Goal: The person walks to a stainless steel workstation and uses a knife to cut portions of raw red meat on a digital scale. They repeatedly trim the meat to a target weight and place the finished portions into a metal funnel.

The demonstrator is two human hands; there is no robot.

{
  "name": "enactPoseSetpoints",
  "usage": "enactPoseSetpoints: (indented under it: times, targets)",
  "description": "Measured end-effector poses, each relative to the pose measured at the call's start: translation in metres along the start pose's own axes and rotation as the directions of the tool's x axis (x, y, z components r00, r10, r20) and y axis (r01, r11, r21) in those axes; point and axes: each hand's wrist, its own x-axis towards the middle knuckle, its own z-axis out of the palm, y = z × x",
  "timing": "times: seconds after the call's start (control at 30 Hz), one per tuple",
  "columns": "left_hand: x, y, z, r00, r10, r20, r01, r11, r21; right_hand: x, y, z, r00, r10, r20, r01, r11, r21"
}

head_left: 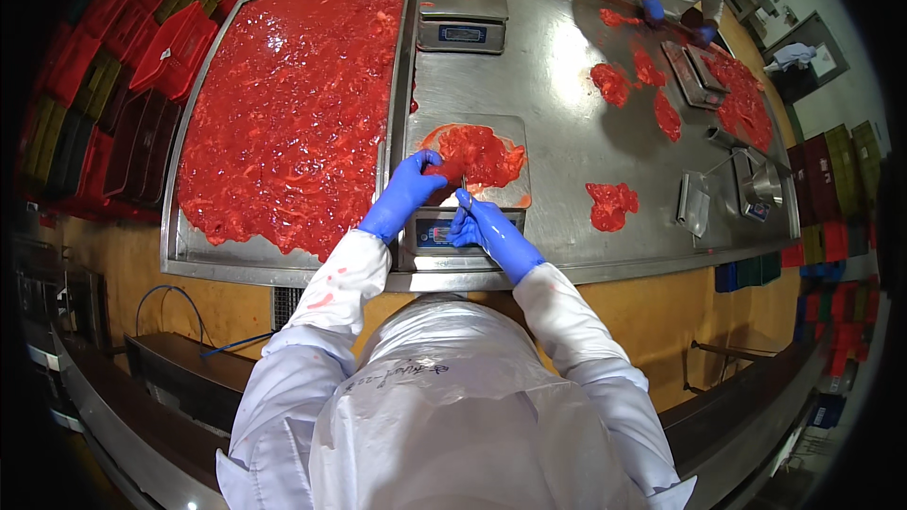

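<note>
Red meat in left fingers, right fingers, grip unclear, scale beneath, crates left

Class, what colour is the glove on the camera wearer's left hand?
Blue; the left hand's glove shows best in the head view.

Red and olive crates stand stacked left of the desk. A digital scale rests near its far edge. Further crates stand at right.
</note>
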Motion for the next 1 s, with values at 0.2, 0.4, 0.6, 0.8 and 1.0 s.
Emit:
enactPoseSetpoints:
  times: [0.2,0.4,0.6,0.8,1.0]
  targets:
    - [-0.002,-0.005,-0.007,0.998,-0.037,-0.06,0.032,0.997,-0.073,-0.014,0.024,0.006,0.996,0.05,-0.067,-0.054,0.997,-0.057]
    - [-0.003,0.005,-0.001,0.998,0.027,-0.048,-0.03,0.998,-0.048,0.025,-0.002,-0.001,0.999,-0.05,-0.002,0.049,0.975,0.217]
    - [-0.006,0.05,-0.03,0.962,0.132,-0.241,-0.155,0.985,-0.079,-0.003,0.012,0.0,0.999,0.018,0.051,-0.024,0.991,0.129]
    - [-0.031,0.058,-0.089,0.899,0.077,-0.431,-0.11,0.992,-0.054,-0.07,0.005,-0.051,0.995,0.064,0.071,-0.076,0.98,0.186]
    - [-0.025,0.026,-0.108,0.877,0.188,-0.442,-0.211,0.977,-0.003,-0.087,0.006,-0.069,0.994,-0.047,0.099,0.03,0.986,0.164]
